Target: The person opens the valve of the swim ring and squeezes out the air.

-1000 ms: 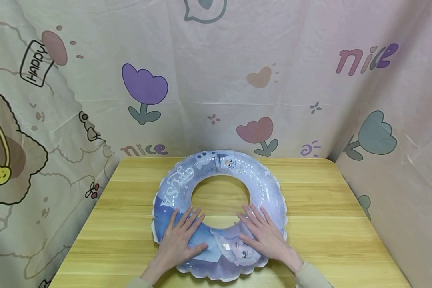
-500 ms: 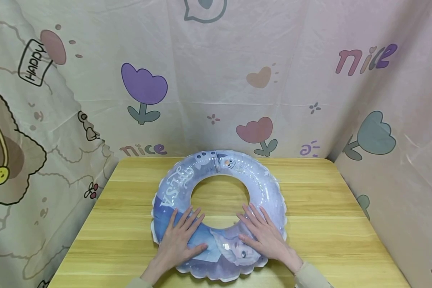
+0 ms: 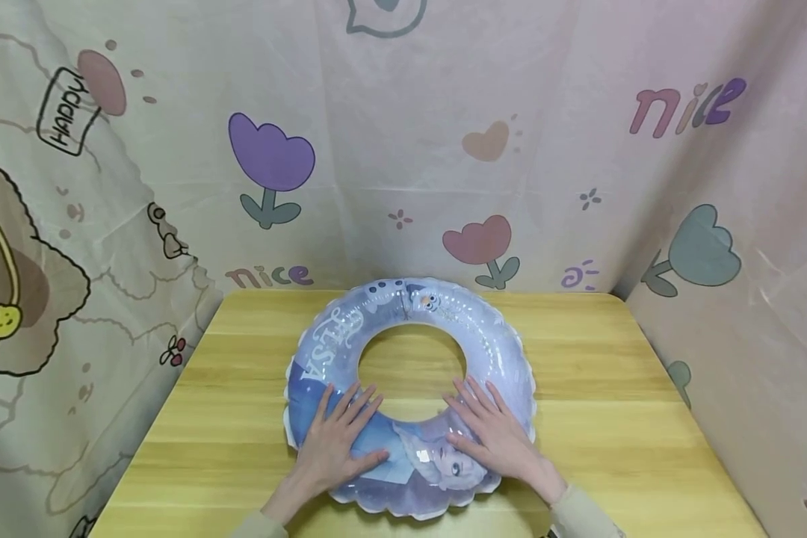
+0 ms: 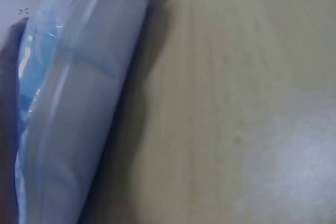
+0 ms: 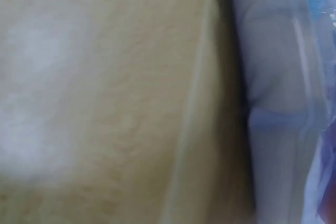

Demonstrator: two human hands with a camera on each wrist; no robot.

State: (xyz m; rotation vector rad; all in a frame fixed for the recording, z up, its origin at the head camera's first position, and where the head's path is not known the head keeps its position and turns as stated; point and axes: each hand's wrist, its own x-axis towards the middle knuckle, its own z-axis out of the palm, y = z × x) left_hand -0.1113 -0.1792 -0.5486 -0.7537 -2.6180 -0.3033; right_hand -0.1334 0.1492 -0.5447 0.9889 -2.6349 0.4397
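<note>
An inflated swim ring [image 3: 498, 340] with a shiny blue and lilac print and a scalloped edge lies flat on the wooden table. My left hand [image 3: 336, 444] rests on its near left part, fingers spread and straight toward the hole. On the near right part lies my right hand [image 3: 498, 437], also with fingers extended. Both sets of fingertips reach the ring's inner edge. In the left wrist view the pale side of the swim ring [image 4: 79, 98] shows at the left, and the right wrist view has the same side of the swim ring [image 5: 278, 87] at the right.
The wooden table [image 3: 598, 388] extends on both sides of the ring, with its far edge just behind it. A printed cloth curtain [image 3: 376, 112] hangs behind and along both sides of the table.
The view has shifted very slightly. Both hands stay in the same places on the swim ring, which has not visibly moved on the table.
</note>
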